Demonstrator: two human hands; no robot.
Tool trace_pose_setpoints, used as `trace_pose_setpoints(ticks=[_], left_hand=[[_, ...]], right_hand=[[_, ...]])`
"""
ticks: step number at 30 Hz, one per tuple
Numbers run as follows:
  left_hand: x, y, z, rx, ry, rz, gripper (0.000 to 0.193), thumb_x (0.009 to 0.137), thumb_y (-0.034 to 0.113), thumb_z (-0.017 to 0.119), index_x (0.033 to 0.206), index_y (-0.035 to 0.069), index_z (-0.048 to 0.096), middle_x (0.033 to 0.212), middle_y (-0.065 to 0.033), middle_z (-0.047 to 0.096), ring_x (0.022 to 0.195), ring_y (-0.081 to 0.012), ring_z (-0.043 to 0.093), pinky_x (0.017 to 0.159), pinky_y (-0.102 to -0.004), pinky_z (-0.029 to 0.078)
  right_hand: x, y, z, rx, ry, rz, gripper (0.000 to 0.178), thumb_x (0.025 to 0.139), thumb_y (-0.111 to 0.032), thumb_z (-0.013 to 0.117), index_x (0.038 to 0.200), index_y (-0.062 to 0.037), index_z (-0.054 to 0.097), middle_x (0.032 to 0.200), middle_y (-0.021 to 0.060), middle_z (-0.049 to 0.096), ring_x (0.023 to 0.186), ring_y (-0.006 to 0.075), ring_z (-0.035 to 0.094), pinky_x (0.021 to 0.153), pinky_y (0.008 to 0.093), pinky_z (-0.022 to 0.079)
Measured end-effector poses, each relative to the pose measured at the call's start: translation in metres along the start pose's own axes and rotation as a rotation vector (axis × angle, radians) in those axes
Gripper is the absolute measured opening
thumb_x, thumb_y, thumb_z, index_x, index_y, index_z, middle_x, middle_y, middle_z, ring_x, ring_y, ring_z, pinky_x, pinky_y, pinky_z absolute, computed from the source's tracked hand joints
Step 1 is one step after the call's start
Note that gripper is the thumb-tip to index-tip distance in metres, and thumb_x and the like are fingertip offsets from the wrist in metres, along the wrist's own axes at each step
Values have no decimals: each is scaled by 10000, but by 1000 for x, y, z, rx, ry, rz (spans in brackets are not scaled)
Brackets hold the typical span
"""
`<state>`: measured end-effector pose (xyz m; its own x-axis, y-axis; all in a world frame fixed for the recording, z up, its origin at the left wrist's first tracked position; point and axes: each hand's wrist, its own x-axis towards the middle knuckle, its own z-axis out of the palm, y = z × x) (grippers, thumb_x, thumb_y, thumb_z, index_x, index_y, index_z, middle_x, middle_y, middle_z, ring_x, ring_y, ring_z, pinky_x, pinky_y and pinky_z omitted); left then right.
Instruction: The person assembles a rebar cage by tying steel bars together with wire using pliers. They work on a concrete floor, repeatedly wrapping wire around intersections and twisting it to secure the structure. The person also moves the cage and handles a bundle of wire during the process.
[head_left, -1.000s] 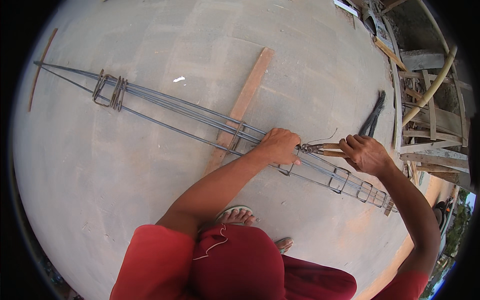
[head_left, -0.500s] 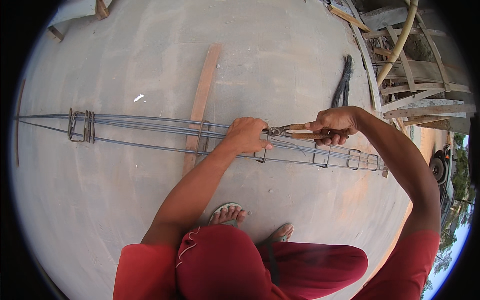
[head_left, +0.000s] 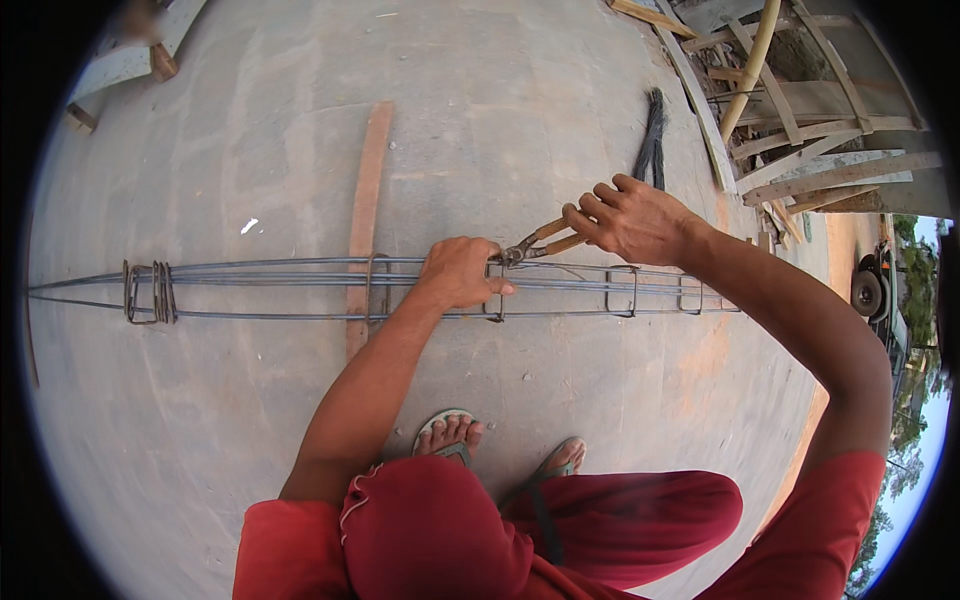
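A long cage of thin steel rebar lies crosswise in front of me, with square wire stirrups spaced along its right part. My left hand is closed around the bars near the middle, its thumb by a stirrup. In my right hand are the rusty handles of a pair of pincers, slanting up to the right. The pincers' jaws meet the upper bar at that stirrup, just beside my left fingers. Whatever the jaws bite is too small to make out.
Several loose stirrups hang bunched on the bars at the left. A wooden batten runs beneath the cage. Beyond my right hand lies a bundle of dark tie wire. Timber scraps and a bamboo pole crowd the upper right.
My right hand has risen, swinging the pincers' handles from nearly level to a slant. Their jaws stay at the same stirrup. My left hand keeps its hold; the whole view has shifted slightly.
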<state>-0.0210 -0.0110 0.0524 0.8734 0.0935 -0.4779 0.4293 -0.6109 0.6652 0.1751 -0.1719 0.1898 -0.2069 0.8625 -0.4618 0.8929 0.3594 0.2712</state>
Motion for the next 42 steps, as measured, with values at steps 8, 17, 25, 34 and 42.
trace_pose_setpoints(ticks=[8, 17, 25, 34, 42], left_hand=[[0, 0, 2, 12, 16, 8, 655, 753, 438, 925, 1227, 15, 767, 1024, -237, 780, 1039, -379, 745, 941, -476, 558], [2, -1, 3, 21, 22, 14, 685, 743, 445, 930, 1246, 12, 759, 1076, -238, 777, 1065, -384, 740, 949, -475, 559], [1, 4, -1, 5, -7, 1, 673, 749, 439, 928, 1246, 17, 762, 1082, -235, 781, 1054, -378, 749, 950, -476, 559], [0, 1, -1, 5, -4, -16, 661, 750, 417, 930, 1264, 37, 762, 1107, -203, 788, 1065, -355, 746, 984, -467, 550], [0, 2, -1, 7, -22, -26, 648, 754, 420, 927, 1252, 37, 768, 1095, -208, 788, 1058, -357, 747, 967, -460, 554]], right_hand=[[20, 18, -10, 690, -469, 263, 482, 1049, -473, 628, 896, -23, 703, 713, 80, 683, 672, 200, 720, 596, 374, 588], [9, 7, 3, 1093, -683, 467, 398, 905, -355, 819, 936, 8, 658, 755, 122, 711, 624, 231, 730, 557, 356, 610], [2, 13, 14, 133, -85, 47, 355, 972, -292, 732, 1193, -28, 643, 1060, 105, 708, 924, 259, 750, 869, 388, 601], [25, 21, -8, 883, -697, 509, 540, 1099, -496, 544, 891, -30, 720, 644, 59, 651, 681, 217, 685, 802, 435, 561], [-8, -9, 32, 1315, -586, 530, 513, 872, -289, 841, 1171, 61, 615, 785, 133, 671, 673, 251, 687, 593, 417, 574]])
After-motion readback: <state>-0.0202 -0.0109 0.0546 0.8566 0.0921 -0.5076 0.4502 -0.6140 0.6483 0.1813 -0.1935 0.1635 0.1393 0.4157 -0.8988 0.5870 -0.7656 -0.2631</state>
